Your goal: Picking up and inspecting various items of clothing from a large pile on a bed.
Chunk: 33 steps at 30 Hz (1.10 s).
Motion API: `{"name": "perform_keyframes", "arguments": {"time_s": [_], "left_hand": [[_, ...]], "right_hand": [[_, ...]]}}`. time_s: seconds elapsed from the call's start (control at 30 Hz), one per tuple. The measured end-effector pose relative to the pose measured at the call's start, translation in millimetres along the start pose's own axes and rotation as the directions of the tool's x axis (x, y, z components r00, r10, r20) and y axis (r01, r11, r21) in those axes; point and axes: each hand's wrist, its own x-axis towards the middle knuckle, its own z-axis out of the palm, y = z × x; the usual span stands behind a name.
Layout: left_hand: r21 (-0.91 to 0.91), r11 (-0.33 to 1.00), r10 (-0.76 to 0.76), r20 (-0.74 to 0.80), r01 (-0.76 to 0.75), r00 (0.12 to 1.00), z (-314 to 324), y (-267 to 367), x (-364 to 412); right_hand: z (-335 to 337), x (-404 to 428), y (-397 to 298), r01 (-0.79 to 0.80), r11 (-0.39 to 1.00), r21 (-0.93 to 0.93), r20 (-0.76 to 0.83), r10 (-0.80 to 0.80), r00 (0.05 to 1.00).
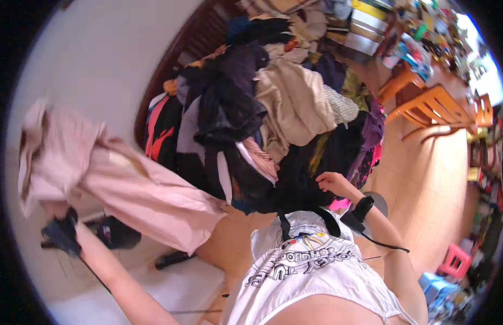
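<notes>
A long pale pink garment (146, 191) hangs from my raised left hand (60, 208) at the far left. The cloth hides most of that hand's fingers, and the garment's upper part is blurred. My right hand (333, 182) is by the front of a big heap of clothes, its fingers curled beside black cloth (294, 187). Whether those fingers pinch the black cloth is not plain. Atop the heap lie a beige garment (296, 101) and a dark black garment (231, 97). A striped pink piece (259, 156) pokes out below them.
Behind the heap runs a dark wooden slatted backrest (194, 36), against a pale wall (109, 61). Wooden chairs (434, 107) stand at the right near a cluttered table (446, 69). A pink plastic stool (455, 261) and a blue container (436, 286) are at the lower right.
</notes>
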Motion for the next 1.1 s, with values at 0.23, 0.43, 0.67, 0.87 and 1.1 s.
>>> {"name": "perform_keyframes", "arguments": {"time_s": [0.23,0.43,0.67,0.87,1.1], "left_hand": [[-0.114,0.904,-0.229,0.686,0.412,0.691,258.2,-115.2,-15.5],[0.384,0.921,-0.387,0.88,0.067,0.277,289.8,-183.6,-171.0],[0.355,0.913,-0.261,0.886,-0.199,0.383,227.9,-115.7,-227.6],[0.385,0.879,-0.275,0.891,-0.28,0.361,199.5,-39.5,-256.7],[0.259,0.786,-0.419,0.891,0.561,0.176,192.3,-10.7,-311.9]], "right_hand": [[-4.5,-45.5,44.0,-0.1,0.993,0.06,-0.205,0.11,0.972],[-8.8,-55.7,45.6,-0.084,0.988,0.132,-0.277,0.118,0.954],[-76.1,6.1,2.3,0.101,0.993,0.058,-0.476,-0.061,0.877],[-92.5,85.7,-58.8,0.278,0.915,-0.293,-0.622,-0.403,0.671],[-30.3,77.3,-120.2,0.422,0.905,0.051,-0.123,-0.414,0.902]]}}
